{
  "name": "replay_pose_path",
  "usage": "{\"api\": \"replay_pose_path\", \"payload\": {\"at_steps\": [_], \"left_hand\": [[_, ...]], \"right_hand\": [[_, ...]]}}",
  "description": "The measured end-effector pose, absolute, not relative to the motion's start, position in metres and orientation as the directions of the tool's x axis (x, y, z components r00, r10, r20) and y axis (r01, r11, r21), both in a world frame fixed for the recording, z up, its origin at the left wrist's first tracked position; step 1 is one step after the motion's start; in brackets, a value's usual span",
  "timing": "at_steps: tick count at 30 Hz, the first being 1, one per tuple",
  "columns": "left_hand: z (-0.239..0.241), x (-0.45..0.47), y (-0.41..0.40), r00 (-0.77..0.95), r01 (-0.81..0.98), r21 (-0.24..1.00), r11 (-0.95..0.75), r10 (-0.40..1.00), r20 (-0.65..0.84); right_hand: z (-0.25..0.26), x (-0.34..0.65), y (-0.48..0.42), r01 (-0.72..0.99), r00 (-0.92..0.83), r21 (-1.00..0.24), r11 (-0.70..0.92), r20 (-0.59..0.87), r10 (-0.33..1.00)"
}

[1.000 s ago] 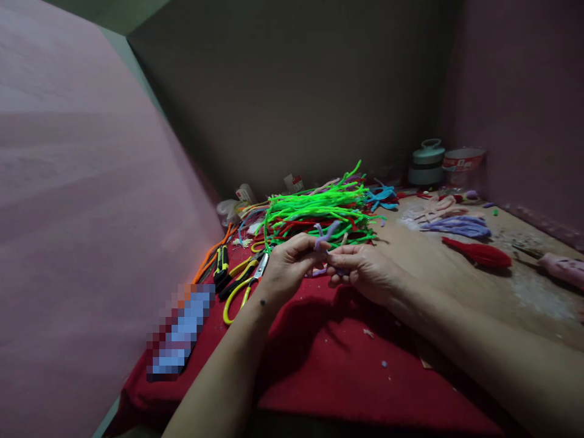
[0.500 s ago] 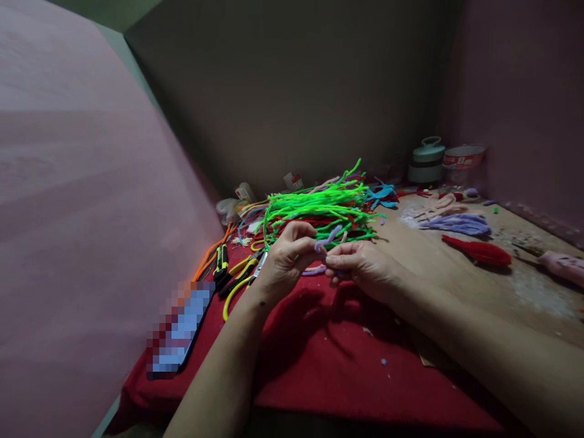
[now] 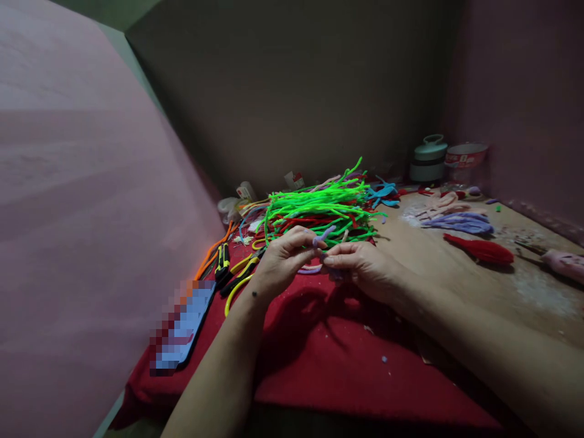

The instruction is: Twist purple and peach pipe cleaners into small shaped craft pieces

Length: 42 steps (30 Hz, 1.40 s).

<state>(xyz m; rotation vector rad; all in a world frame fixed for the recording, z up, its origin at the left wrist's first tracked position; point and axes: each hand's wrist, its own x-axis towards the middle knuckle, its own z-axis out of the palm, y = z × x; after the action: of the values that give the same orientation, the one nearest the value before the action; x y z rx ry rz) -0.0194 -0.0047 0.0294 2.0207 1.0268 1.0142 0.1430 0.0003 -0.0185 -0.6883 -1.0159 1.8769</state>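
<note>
Both hands meet above a red cloth (image 3: pixel 328 359) on the table. My left hand (image 3: pixel 280 263) is closed, its fingers pinched round a short purple pipe cleaner (image 3: pixel 323 235) whose curled end sticks up past the fingertips. My right hand (image 3: pixel 365 267) is closed too, pinching the same purple pipe cleaner from the right. A loop of the pipe cleaner hangs below the fingers. Just behind the hands lies a heap of bright green pipe cleaners (image 3: pixel 322 207) mixed with red and other colours.
Yellow-handled scissors (image 3: pixel 239 280) and a black-and-yellow cutter (image 3: pixel 222 263) lie left of the hands, with a blurred phone-like slab (image 3: pixel 180 328) nearer me. Purple strands (image 3: pixel 460 224), a red piece (image 3: pixel 481 249) and a pink piece (image 3: pixel 566 264) lie right; containers (image 3: pixel 429 159) stand at the back.
Both hands have stayed together on the purple pipe cleaner and shifted slightly up and back. The upright purple end has bent over from a forked shape to a single curl.
</note>
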Motion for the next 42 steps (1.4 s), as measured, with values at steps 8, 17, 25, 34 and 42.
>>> {"api": "replay_pose_path", "payload": {"at_steps": [8,17,25,34,42], "left_hand": [[0.0279,-0.0172,-0.0057,0.422,0.339,0.807,-0.483,0.845,0.329],[0.0297,-0.0206,-0.0044,0.423,0.354,0.834,-0.424,0.867,0.261],[0.0298,-0.0245,-0.0036,0.487,0.376,0.841,-0.388,0.855,0.177],[0.0284,-0.0256,-0.0033,0.52,0.48,0.68,-0.555,0.804,0.29],[0.0297,-0.0259,-0.0049,0.574,0.562,0.477,-0.676,0.734,0.364]], "right_hand": [[-0.0228,0.1409,0.002,-0.438,-0.46,-0.829,-0.347,-0.125,0.879],[-0.0267,0.1407,0.0029,-0.436,-0.465,-0.829,-0.351,-0.127,0.876],[-0.0233,0.1416,0.0015,-0.405,-0.471,-0.844,-0.352,-0.137,0.871],[-0.0246,0.1435,0.0017,-0.384,-0.516,-0.858,-0.34,-0.106,0.85],[-0.0245,0.1408,-0.0001,-0.327,-0.427,-0.928,-0.178,-0.022,0.904]]}}
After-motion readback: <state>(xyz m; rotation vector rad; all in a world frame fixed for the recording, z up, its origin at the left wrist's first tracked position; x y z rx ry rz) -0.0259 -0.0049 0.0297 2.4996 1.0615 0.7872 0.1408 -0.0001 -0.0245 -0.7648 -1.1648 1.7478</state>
